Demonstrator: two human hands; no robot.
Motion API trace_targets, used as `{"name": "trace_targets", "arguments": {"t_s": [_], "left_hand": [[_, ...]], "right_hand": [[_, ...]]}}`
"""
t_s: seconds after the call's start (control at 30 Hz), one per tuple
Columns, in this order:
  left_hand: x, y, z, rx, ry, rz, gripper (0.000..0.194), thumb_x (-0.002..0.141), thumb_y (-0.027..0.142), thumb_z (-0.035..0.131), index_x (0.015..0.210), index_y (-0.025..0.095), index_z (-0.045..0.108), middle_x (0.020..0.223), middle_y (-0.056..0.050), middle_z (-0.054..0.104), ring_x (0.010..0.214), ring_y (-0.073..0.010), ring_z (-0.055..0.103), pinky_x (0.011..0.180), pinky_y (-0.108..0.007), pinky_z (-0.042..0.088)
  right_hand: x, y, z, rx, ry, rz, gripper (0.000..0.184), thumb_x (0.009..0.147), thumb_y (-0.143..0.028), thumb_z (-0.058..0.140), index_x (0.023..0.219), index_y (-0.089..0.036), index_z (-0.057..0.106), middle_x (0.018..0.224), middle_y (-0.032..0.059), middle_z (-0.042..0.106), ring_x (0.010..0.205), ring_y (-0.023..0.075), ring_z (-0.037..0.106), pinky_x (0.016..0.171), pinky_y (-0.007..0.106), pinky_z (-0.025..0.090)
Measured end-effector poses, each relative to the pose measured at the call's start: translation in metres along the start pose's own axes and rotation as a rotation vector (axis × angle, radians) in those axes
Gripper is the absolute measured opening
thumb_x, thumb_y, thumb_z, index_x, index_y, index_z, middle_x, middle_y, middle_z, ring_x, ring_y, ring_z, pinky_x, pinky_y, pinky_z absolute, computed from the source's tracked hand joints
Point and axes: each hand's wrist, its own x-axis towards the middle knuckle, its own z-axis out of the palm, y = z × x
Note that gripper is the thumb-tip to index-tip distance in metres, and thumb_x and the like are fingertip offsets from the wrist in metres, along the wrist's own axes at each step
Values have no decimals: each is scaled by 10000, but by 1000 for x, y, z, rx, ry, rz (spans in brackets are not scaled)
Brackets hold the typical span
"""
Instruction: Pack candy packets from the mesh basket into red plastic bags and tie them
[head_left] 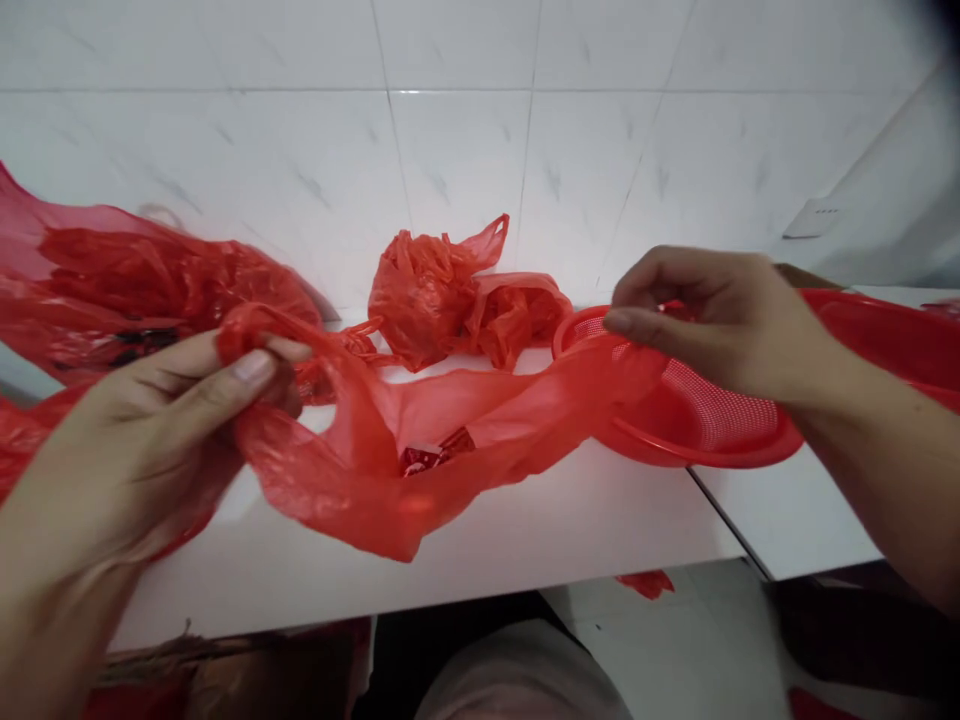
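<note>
A thin red plastic bag (465,400) stretches between my two hands, its mouth spread and sagging in the middle. Small dark red wrapped packets (439,452) lie inside it. My left hand (180,430) is closed round one handle loop of the bag, thumb pressed on top. My right hand (712,320) is curled at the bag's other end, over a red mesh basket (720,455); the bag runs taut up to its fingers, which partly hide the grip. A bit of red shows behind those fingers.
Bunched red plastic bags (424,300) stand against the tiled wall (465,150). A large red bag (172,270) fills the left side. Another red basin (885,340) sits at the far right. The white table (570,530) has a front edge and a seam. A red scrap (646,583) lies below.
</note>
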Motion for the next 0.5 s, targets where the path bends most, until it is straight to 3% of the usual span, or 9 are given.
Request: {"name": "trace_targets", "arguments": {"t_s": [0.1, 0.27, 0.37, 0.43, 0.5], "left_hand": [[3, 1, -2, -25, -22, 40, 91, 782, 249, 730, 779, 162, 703, 667, 19, 657, 570, -72, 581, 570, -175, 498], [9, -1, 3, 44, -60, 37, 143, 786, 293, 729, 767, 155, 693, 681, 21, 643, 623, -69, 561, 592, -150, 462], [11, -2, 8, 67, -76, 100, 126, 797, 277, 715, 793, 151, 701, 903, -6, 679, 824, -95, 590, 729, -164, 467], [11, -3, 13, -25, -145, 115, 108, 802, 263, 703, 850, 167, 686, 1061, -18, 659, 978, -143, 596, 845, -227, 474], [12, -6, 20, -99, -310, 73, 199, 820, 280, 684, 1006, 219, 648, 1069, -15, 653, 1004, -182, 619, 890, -314, 491]], "right_hand": [[10, 0, -5, 16, -143, -31, 188, 828, -397, 654, 812, -212, 626, 656, -26, 538, 606, 92, 500, 534, 238, 376], [26, 0, -4, 118, -172, -66, 133, 791, -333, 703, 809, -217, 641, 605, -46, 474, 565, 79, 459, 514, 228, 354], [33, -5, -3, 134, -244, -69, 102, 781, -296, 709, 783, -217, 645, 604, -45, 476, 568, 80, 456, 517, 226, 349], [37, -13, 0, 162, -269, -86, 76, 796, -274, 687, 784, -215, 641, 620, -43, 490, 570, 78, 454, 515, 221, 344], [42, -26, 7, 210, -302, -119, 62, 803, -253, 674, 780, -213, 632, 619, -46, 489, 561, 73, 445, 505, 212, 335]]}}
